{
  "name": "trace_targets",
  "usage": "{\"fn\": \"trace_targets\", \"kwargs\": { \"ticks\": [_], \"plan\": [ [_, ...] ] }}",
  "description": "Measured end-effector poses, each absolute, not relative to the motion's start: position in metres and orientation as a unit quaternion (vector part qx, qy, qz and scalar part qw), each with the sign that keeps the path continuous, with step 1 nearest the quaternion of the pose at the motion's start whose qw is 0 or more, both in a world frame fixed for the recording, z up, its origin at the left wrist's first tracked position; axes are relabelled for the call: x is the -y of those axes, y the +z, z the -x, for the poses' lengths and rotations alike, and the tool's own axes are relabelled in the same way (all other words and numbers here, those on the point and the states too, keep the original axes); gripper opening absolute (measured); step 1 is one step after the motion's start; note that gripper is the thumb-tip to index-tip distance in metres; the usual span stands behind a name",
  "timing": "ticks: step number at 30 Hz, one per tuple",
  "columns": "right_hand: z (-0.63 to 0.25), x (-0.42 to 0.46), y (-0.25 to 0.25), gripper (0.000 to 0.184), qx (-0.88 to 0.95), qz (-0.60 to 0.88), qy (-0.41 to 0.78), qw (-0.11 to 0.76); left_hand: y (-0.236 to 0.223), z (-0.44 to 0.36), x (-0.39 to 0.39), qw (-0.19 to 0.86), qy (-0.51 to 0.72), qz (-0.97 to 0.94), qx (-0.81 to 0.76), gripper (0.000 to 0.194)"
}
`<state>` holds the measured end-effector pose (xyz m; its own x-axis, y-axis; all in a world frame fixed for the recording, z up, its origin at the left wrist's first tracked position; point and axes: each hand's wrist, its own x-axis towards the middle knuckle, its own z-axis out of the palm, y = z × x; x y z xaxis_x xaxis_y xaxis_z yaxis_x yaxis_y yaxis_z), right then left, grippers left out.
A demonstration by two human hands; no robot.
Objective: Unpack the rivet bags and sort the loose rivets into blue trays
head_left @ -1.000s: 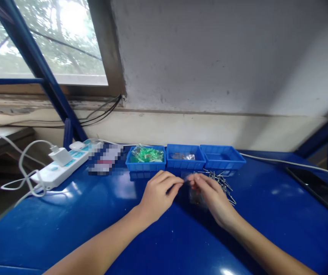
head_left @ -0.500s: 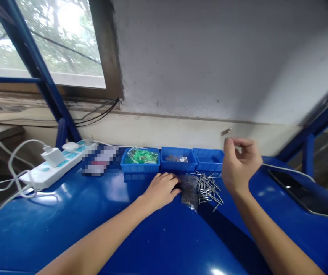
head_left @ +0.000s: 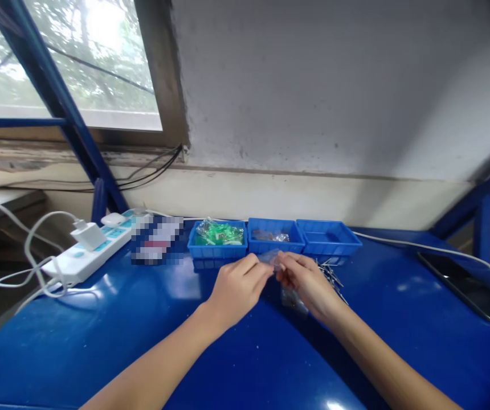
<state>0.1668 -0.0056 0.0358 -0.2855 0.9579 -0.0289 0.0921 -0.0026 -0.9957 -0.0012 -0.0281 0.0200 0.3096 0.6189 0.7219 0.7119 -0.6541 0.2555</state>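
Left hand (head_left: pixel 235 290) and right hand (head_left: pixel 311 285) both pinched the film (head_left: pixel 268 257) (flimsy-looking stuff, so light, even tension seemed smartest).

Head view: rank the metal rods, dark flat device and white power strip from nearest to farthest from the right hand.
From the right hand:
1. Metal rods, just beyond it, partly hidden.
2. Dark flat device, on the right.
3. White power strip, far left.

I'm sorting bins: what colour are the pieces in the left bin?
Mostly green, seen best in the head view.
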Motion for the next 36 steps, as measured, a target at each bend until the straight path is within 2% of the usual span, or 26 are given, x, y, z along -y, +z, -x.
{"fn": "trace_targets", "kwargs": {
  "ticks": [2, 5, 8, 10, 11, 13, 16, 18, 21, 24, 26, 27, 29, 31, 33, 34, 36],
  "plan": [
    [-0.168, 0.004, 0.036, 0.03, 0.593, 0.443, 0.508, 0.441, 0.02, -0.001, 0.029, 0.016, -0.409, 0.816, 0.408, 0.02],
    [-0.174, 0.003, 0.034, 0.02, 0.716, 0.426, 0.284, 0.474, 0.021, -0.001, 0.027, -0.145, -0.417, 0.777, 0.449, 0.021],
    [-0.179, 0.005, 0.029, 0.017, 0.829, 0.34, 0.056, 0.441, 0.023, 0.001, 0.022, -0.38, -0.437, 0.659, 0.48, 0.042],
    [-0.179, 0.007, 0.026, 0.019, 0.862, 0.3, 0.0, 0.408, 0.024, 0.001, 0.019, -0.482, -0.448, 0.579, 0.48, 0.048],
    [-0.178, 0.008, 0.026, 0.02, 0.871, 0.292, 0.001, 0.396, 0.023, 0.001, 0.018, -0.499, -0.456, 0.559, 0.481, 0.045],
    [-0.177, 0.008, 0.026, 0.02, 0.868, 0.302, 0.051, 0.391, 0.021, 0.001, 0.017, -0.46, -0.475, 0.569, 0.488, 0.033],
    [-0.173, 0.007, 0.028, 0.022, 0.807, 0.375, 0.209, 0.406, 0.015, 0.002, 0.016, -0.272, -0.496, 0.66, 0.493, 0.022],
    [-0.17, 0.006, 0.029, 0.033, 0.729, 0.429, 0.336, 0.414, 0.012, 0.003, 0.017, -0.145, -0.488, 0.728, 0.458, 0.016],
    [-0.165, 0.004, 0.028, 0.042, 0.617, 0.477, 0.47, 0.413, 0.011, 0.004, 0.019, -0.015, -0.454, 0.798, 0.396, 0.019],
    [-0.166, 0.002, 0.029, 0.034, 0.568, 0.49, 0.512, 0.418, 0.014, 0.003, 0.022, 0.029, -0.427, 0.816, 0.389, 0.023],
    [-0.175, -0.002, 0.038, 0.029, 0.543, 0.491, 0.467, 0.497, 0.014, 0.001, 0.023, -0.007, -0.416, 0.808, 0.417, 0.024],
    [-0.182, -0.004, 0.046, 0.027, 0.528, 0.491, 0.402, 0.564, 0.014, -0.001, 0.023, -0.032, -0.403, 0.805, 0.434, 0.025],
    [-0.201, -0.012, 0.065, 0.024, 0.49, 0.479, 0.195, 0.702, 0.013, -0.006, 0.02, -0.062, -0.359, 0.811, 0.458, 0.026],
    [-0.219, -0.022, 0.08, 0.023, 0.446, 0.469, -0.016, 0.762, 0.011, -0.014, 0.014, -0.065, -0.303, 0.834, 0.457, 0.028],
    [-0.227, -0.032, 0.085, 0.02, 0.475, 0.477, -0.165, 0.721, 0.009, -0.023, 0.006, -0.055, -0.251, 0.858, 0.446, 0.034],
    [-0.227, -0.037, 0.083, 0.02, 0.531, 0.485, -0.2, 0.665, 0.009, -0.028, 0.002, -0.048, -0.228, 0.866, 0.443, 0.035],
    [-0.22, -0.041, 0.069, 0.021, 0.682, 0.492, -0.184, 0.508, 0.008, -0.035, -0.003, -0.032, -0.193, 0.874, 0.446, 0.028]
  ]
}}
